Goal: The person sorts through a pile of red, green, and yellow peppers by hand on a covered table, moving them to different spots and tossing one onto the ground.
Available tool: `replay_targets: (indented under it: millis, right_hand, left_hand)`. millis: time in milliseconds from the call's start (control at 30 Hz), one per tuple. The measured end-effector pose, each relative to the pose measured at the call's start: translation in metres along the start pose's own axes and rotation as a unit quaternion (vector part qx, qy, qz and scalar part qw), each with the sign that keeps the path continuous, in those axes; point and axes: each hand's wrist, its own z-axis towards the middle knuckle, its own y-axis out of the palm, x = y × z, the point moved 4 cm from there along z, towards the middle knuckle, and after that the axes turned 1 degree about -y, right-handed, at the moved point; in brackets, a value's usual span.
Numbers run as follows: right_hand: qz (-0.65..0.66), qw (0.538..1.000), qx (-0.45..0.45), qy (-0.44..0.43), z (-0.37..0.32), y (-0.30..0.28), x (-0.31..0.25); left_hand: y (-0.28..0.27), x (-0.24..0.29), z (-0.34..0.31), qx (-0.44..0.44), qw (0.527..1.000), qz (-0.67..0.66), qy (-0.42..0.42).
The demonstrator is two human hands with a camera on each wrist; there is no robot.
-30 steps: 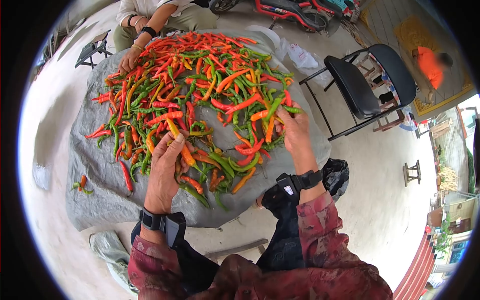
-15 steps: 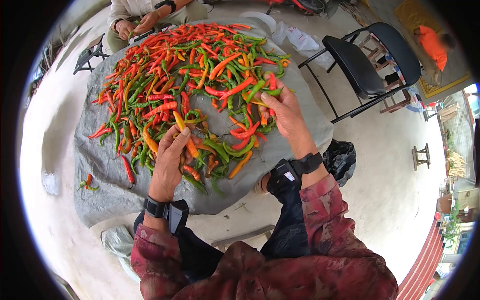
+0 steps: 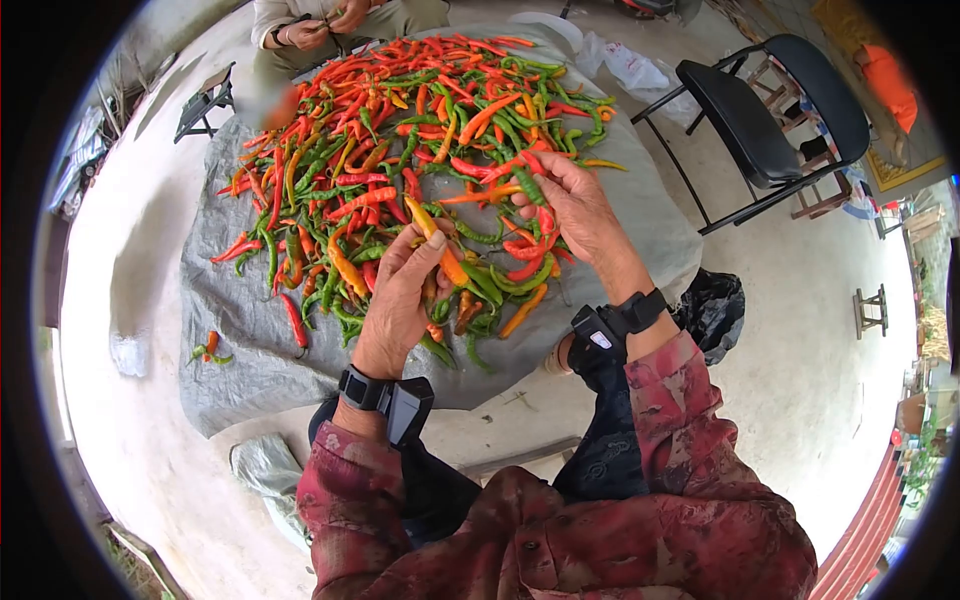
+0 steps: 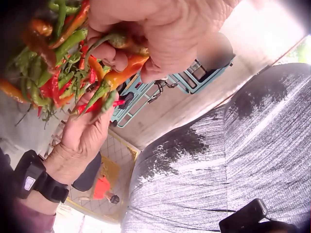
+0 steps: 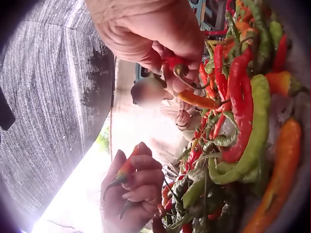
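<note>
Over the near part of the chili pile (image 3: 350, 195), my left hand (image 3: 398, 290) pinches a yellow-orange chili (image 3: 430, 228) between thumb and fingers. In the left wrist view its orange body (image 4: 127, 70) and green stem end stick out below the fingers. My right hand (image 3: 585, 215), to the right of the left one, grips several chilies, among them a green one (image 3: 527, 184) and a red one. The right wrist view shows an orange chili (image 5: 197, 99) beside the right fingers (image 5: 167, 53), and the left hand (image 5: 133, 194) curled round its chili.
The pile lies on a grey cloth (image 3: 245, 370). Across it sits another person, whose hands (image 3: 325, 28) are together. A black folding chair (image 3: 745, 130) stands at the right, a black bag (image 3: 712, 312) near my knee, and a small stool (image 3: 870, 310) farther off.
My right hand has drawn back over the pile toward my left hand, carrying chilies. My left hand keeps its yellow-orange chili. The other person's hands have left the pile and come together.
</note>
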Motion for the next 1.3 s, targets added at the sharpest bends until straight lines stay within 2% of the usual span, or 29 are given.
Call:
replay_targets:
  millis: [100, 167, 200, 267, 300, 367, 400, 467, 533, 600, 633, 667, 733, 767, 800, 867, 1000, 1067, 1133, 1167, 1233, 1300]
  right_hand:
    - [-0.044, 0.998, -0.019, -0.030, -0.001, 0.007, -0.008]
    - [-0.172, 0.985, 0.026, -0.001, -0.006, 0.011, -0.016]
    - [-0.173, 0.985, 0.027, -0.003, -0.003, 0.009, -0.013]
    - [-0.338, 0.927, 0.021, -0.164, 0.001, 0.005, -0.014]
    - [-0.338, 0.926, 0.022, -0.164, 0.001, 0.003, -0.013]
    - [-0.280, 0.955, 0.055, -0.086, 0.005, -0.008, -0.009]
    - [-0.281, 0.954, 0.057, -0.088, 0.006, -0.009, -0.009]
    - [-0.129, 0.991, 0.029, 0.023, 0.004, -0.013, -0.002]
    - [-0.147, 0.989, 0.023, 0.015, -0.003, -0.009, -0.003]
    - [-0.287, 0.955, -0.010, -0.072, -0.006, -0.003, -0.010]
    - [-0.439, 0.880, -0.014, -0.182, -0.006, -0.001, -0.013]
    - [-0.442, 0.878, -0.012, -0.184, -0.007, -0.005, -0.012]
    - [-0.424, 0.898, -0.031, -0.115, -0.010, -0.003, -0.014]
    - [-0.415, 0.890, -0.007, -0.191, -0.008, -0.009, -0.009]
    - [-0.416, 0.888, -0.005, -0.194, -0.006, -0.012, -0.011]
    - [-0.378, 0.908, 0.058, -0.169, -0.002, -0.026, -0.017]
    - [-0.374, 0.916, 0.103, -0.103, 0.033, -0.091, -0.004]
    - [-0.491, 0.860, 0.130, -0.055, 0.056, -0.132, -0.011]
    - [-0.656, 0.735, 0.151, -0.081, 0.082, -0.163, -0.020]
    - [-0.655, 0.736, 0.147, -0.084, 0.095, -0.174, -0.023]
    - [-0.722, 0.676, 0.149, -0.023, 0.122, -0.190, -0.021]
    - [-0.725, 0.674, 0.141, -0.007, 0.147, -0.192, -0.018]
  left_hand:
    - [-0.001, -0.002, 0.001, 0.000, 1.000, 0.019, 0.000]
    - [0.000, 0.002, -0.003, 0.004, 0.999, 0.032, 0.002]
    - [0.000, 0.003, -0.004, 0.010, 0.999, 0.044, 0.003]
    - [-0.004, 0.001, -0.003, 0.006, 0.999, 0.045, 0.006]
    - [-0.006, 0.000, -0.003, 0.005, 0.999, 0.046, 0.009]
    - [-0.005, 0.001, -0.004, 0.005, 0.998, 0.063, 0.008]
    - [-0.004, 0.001, -0.005, 0.005, 0.997, 0.080, 0.006]
    - [-0.002, 0.000, -0.005, -0.004, 0.996, 0.087, 0.005]
    - [0.003, 0.000, -0.005, 0.024, 0.996, 0.086, 0.004]
    - [0.005, -0.001, -0.003, 0.018, 0.996, 0.083, 0.005]
    - [0.005, -0.003, -0.002, 0.020, 0.996, 0.087, 0.006]
    - [0.004, -0.005, -0.002, 0.024, 0.996, 0.090, 0.007]
    - [0.004, -0.006, -0.001, 0.006, 0.993, 0.120, 0.004]
    - [0.005, -0.006, -0.001, 0.006, 0.992, 0.129, -0.001]
    - [0.006, -0.006, 0.000, 0.006, 0.991, 0.137, -0.005]
    - [0.008, -0.005, 0.000, 0.000, 0.989, 0.146, -0.001]
    - [0.009, -0.003, -0.002, 0.021, 0.993, 0.120, -0.003]
    - [0.010, -0.002, -0.003, 0.011, 0.992, 0.122, -0.011]
    - [0.008, -0.002, -0.004, 0.015, 0.990, 0.143, -0.014]
    - [0.008, -0.002, -0.005, 0.011, 0.988, 0.152, -0.021]
    - [0.008, -0.002, -0.004, 0.009, 0.985, 0.168, -0.029]
    - [0.006, 0.000, -0.003, 0.020, 0.985, 0.167, -0.034]
